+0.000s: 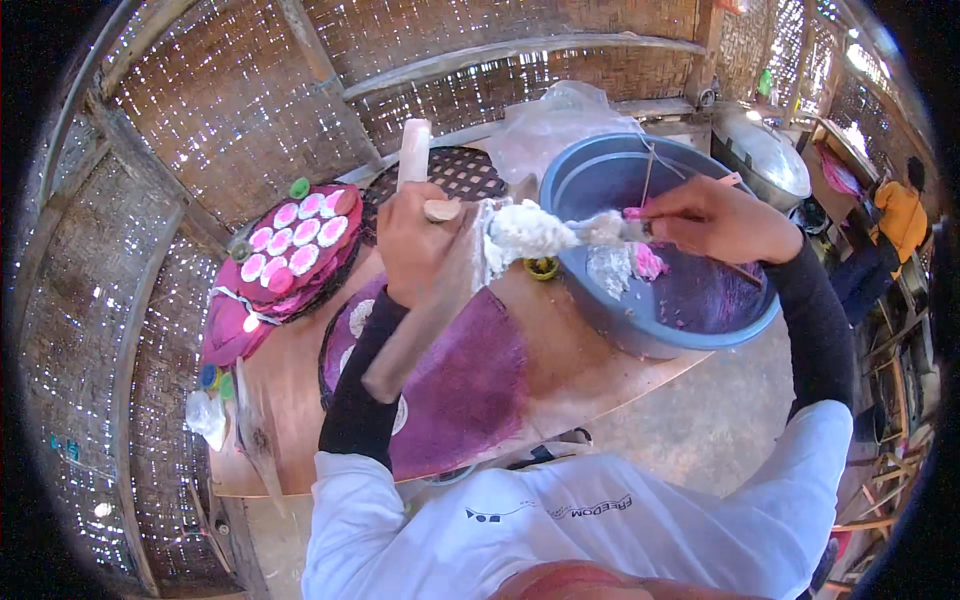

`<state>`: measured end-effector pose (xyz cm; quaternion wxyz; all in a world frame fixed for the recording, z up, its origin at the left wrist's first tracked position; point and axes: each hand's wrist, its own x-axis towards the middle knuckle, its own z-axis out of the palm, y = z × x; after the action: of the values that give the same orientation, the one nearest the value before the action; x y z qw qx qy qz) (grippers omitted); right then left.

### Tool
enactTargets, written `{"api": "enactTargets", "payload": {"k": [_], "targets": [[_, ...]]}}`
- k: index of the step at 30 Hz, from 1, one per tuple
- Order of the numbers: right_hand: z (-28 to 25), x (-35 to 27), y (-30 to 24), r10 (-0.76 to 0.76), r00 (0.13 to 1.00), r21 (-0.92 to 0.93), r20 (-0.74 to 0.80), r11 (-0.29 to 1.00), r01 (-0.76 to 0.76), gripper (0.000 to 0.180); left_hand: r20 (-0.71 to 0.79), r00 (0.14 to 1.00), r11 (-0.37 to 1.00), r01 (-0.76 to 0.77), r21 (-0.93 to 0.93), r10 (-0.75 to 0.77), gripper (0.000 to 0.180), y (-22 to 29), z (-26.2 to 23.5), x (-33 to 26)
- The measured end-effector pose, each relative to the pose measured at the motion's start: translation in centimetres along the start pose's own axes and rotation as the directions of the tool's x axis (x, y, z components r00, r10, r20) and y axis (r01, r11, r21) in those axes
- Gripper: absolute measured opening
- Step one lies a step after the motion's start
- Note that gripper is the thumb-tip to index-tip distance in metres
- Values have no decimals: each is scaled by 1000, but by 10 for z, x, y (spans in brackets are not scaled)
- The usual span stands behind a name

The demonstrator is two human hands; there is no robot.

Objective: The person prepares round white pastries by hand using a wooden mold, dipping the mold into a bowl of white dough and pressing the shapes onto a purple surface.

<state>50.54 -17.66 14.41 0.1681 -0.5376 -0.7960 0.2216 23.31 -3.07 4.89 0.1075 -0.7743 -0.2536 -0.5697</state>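
My left hand (415, 240) is closed in a fist around a pale cylinder (414, 150) that sticks up out of it. A blurred wooden paddle-like piece (425, 335) slants just beside this fist; whether I also grip it, I cannot tell. By its upper end hangs a sticky white mass (530, 228), stretching right toward my right hand (715, 220). The fingers of my right hand are pinched together over the basin, with white and pink bits at their tips; what they hold is unclear. In the blue basin (650, 345) lie a white lump (610, 268) and a pink lump (650, 264).
White-and-pink round cakes (280, 240) cover a purple-cloth tray at the left. Purple cloth (465, 380) with white rounds lies on the table (570, 380). Behind are a woven dark tray (465, 170) and plastic sheet (560, 120). A large lidded pot (765, 150) and another person (900, 220) are right.
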Motion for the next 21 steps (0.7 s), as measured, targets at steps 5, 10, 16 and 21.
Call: {"api": "enactTargets", "payload": {"k": [5, 10, 16, 21], "targets": [[56, 45, -75, -171, 970, -687, -176, 726, 3, 20, 243, 921, 946, 263, 190, -305, 23, 15, -24, -13], [139, 38, -115, -292, 863, -745, -411, 654, -134, 30, 320, 921, 951, 131, 279, -220, 22, -13, -55, -21], [127, -7, -142, -106, 862, -597, -495, 763, -249, 29, 57, 997, 965, -70, 254, 57, 18, -26, -86, -17], [115, 14, -129, -183, 720, -502, -670, 826, -257, 25, -80, 989, 965, 142, 221, -127, 19, -37, -90, -23]]}}
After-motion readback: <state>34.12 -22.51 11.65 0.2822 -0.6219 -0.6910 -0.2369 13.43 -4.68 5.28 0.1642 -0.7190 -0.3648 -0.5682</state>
